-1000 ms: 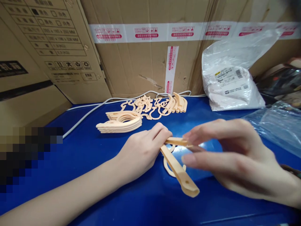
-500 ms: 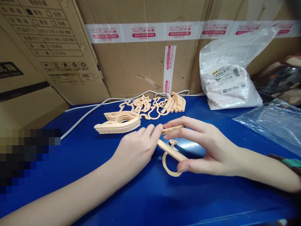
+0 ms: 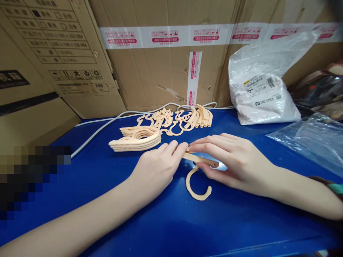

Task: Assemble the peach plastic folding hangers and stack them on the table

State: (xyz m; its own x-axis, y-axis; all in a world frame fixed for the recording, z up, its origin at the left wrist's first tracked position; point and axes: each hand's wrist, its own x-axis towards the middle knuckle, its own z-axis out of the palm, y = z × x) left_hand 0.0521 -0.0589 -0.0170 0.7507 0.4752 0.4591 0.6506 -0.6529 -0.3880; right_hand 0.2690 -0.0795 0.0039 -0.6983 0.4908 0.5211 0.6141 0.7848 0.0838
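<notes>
My left hand [image 3: 158, 164] is closed around one end of a cream plastic hanger arm [image 3: 201, 160], and its fingers hide that end. My right hand [image 3: 238, 159] pinches the same arm from the right, fingers over the top and thumb below. The arm's far tip, with a small hole, shows between them. Just beneath, a cream hanger hook [image 3: 189, 185] lies on the blue table, its top partly covered by my right thumb. Whether hook and arm are joined cannot be seen.
Beyond my hands lie stacked folded hangers [image 3: 135, 145], a heap of loose hooks [image 3: 164, 117] and several curved arms [image 3: 201, 117]. A white cable [image 3: 102, 125] runs behind them. Cardboard boxes [image 3: 155, 71] wall the back. A white plastic bag [image 3: 265, 96] and clear film [image 3: 311, 139] are right.
My right hand has closed, its thumb moving up and its fingers coming in toward my left hand. The two spread hanger arms have come together. The hook's open end is now uncovered.
</notes>
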